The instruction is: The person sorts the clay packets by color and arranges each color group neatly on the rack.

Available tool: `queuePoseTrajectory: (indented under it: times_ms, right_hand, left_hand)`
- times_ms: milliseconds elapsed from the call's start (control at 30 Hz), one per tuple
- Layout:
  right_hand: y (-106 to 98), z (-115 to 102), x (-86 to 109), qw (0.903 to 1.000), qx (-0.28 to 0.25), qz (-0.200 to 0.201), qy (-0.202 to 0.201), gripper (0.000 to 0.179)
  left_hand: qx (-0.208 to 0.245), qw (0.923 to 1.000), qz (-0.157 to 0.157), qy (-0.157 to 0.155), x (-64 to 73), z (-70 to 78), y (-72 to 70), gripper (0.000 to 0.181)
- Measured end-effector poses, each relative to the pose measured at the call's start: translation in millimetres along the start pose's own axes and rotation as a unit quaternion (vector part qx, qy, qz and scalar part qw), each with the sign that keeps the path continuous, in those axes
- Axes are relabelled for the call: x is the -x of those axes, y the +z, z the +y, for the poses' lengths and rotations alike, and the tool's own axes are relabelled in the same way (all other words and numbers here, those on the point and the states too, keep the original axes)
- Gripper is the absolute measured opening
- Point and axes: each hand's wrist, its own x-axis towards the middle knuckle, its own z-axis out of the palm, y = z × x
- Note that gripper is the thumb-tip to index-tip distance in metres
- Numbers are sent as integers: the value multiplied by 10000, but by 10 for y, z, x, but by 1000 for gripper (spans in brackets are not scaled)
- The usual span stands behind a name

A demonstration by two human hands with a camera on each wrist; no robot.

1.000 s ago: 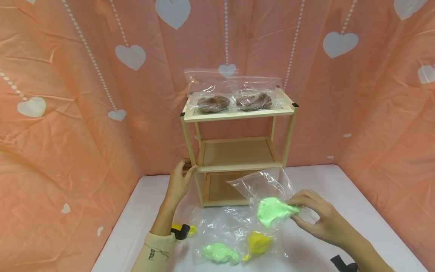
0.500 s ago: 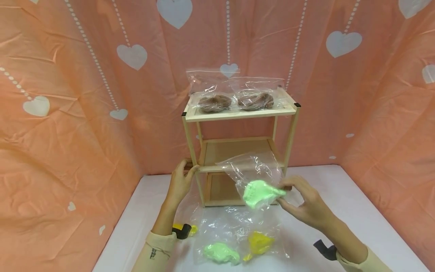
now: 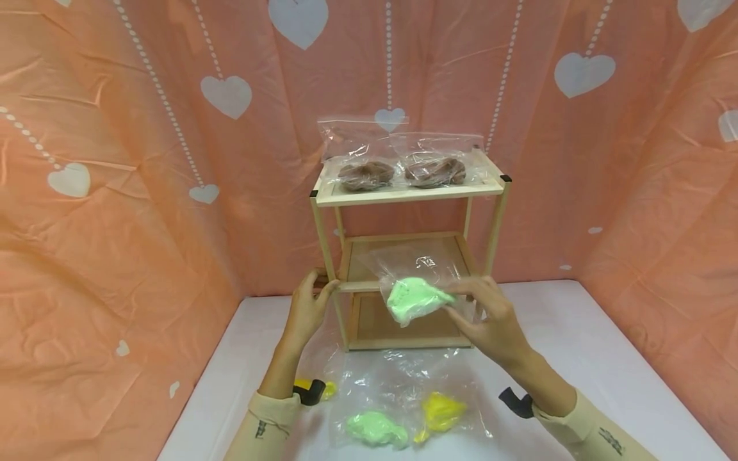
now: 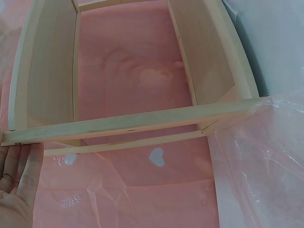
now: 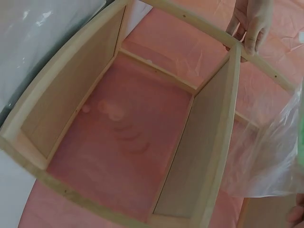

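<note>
Peach cloth (image 3: 144,256) surrounds your white table (image 3: 553,314). Your left hand (image 3: 307,312) grips the rack (image 3: 403,198) at its left post; your right hand (image 3: 491,318) pinches the green bag (image 3: 416,299) by one end, before the middle shelf (image 3: 426,240). Limp film could catch that shelf's front edge, or slip from so small a hold. Your right fingertips look blurred; the right wrist view cuts the bag off.
</note>
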Motion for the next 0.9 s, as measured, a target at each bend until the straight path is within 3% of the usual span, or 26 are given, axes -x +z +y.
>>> queuePoseTrajectory:
  times_ms: [100, 233, 600, 900]
  right_hand:
    - [62, 8, -27, 9995, 60, 24, 316, 20]
    - [143, 21, -72, 9977, 37, 15, 674, 35]
    - [409, 95, -181, 9960, -69, 242, 858, 36]
    - [649, 156, -237, 9934, -41, 198, 1128, 30]
  left_hand:
    - [8, 10000, -2, 16, -5, -9, 4, 32]
    - [8, 10000, -27, -12, -7, -10, 5, 35]
    - [-61, 10000, 4, 18, -15, -9, 9, 32]
    - [-28, 10000, -26, -39, -12, -9, 7, 30]
